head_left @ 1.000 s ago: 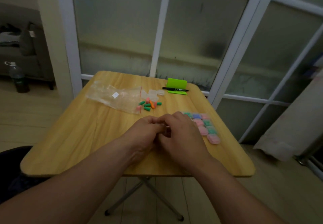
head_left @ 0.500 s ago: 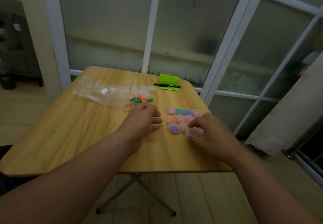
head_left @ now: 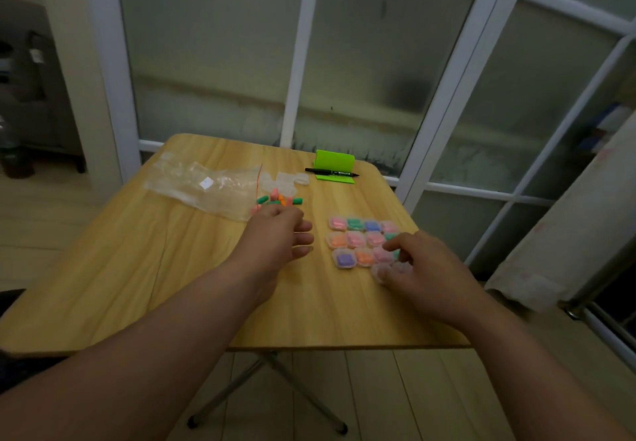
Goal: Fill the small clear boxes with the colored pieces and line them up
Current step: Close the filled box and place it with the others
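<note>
Our left hand [head_left: 278, 234] relaxed and open beside the loose colored pieces [head_left: 280, 199], our right hand [head_left: 425, 268] pinching a small clear box [head_left: 387, 271] at the near edge of the filled boxes [head_left: 358, 237] on the desk [head_left: 172, 268].

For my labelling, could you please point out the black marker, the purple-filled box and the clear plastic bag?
black marker [head_left: 332, 172]: head view, middle of its barrel.
purple-filled box [head_left: 345, 259]: head view, centre of its top.
clear plastic bag [head_left: 203, 193]: head view, its crumpled middle.

Left hand [head_left: 279, 234] hovers loose; right hand [head_left: 425, 270] pinches clear box [head_left: 381, 270].
</note>
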Motion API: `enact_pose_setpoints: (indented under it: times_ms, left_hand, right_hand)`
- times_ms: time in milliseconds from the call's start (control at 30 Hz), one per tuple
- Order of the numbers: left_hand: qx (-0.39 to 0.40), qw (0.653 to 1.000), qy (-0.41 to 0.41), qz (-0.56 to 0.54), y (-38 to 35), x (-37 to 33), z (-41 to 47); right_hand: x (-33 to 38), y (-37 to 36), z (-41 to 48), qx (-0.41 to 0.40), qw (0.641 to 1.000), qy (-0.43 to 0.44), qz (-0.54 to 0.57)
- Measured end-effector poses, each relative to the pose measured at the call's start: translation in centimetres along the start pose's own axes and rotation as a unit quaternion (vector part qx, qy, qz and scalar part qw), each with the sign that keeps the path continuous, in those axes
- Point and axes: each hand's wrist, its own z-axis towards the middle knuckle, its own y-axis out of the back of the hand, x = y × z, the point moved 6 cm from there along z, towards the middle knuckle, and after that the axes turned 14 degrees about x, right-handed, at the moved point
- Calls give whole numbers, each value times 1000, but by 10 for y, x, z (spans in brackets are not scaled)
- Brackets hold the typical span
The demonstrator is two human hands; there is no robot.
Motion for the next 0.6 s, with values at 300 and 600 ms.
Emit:
enact_pose_setpoints:
  times_ms: [300,600]
  left_hand:
    - [-36,999,-14,-7,22,-11,16]
    - [-93,992,-68,-58,67,-51,37]
  right_hand:
    - [36,2,44,-53,997,40,29]
    - [83,11,168,-44,996,71,3]
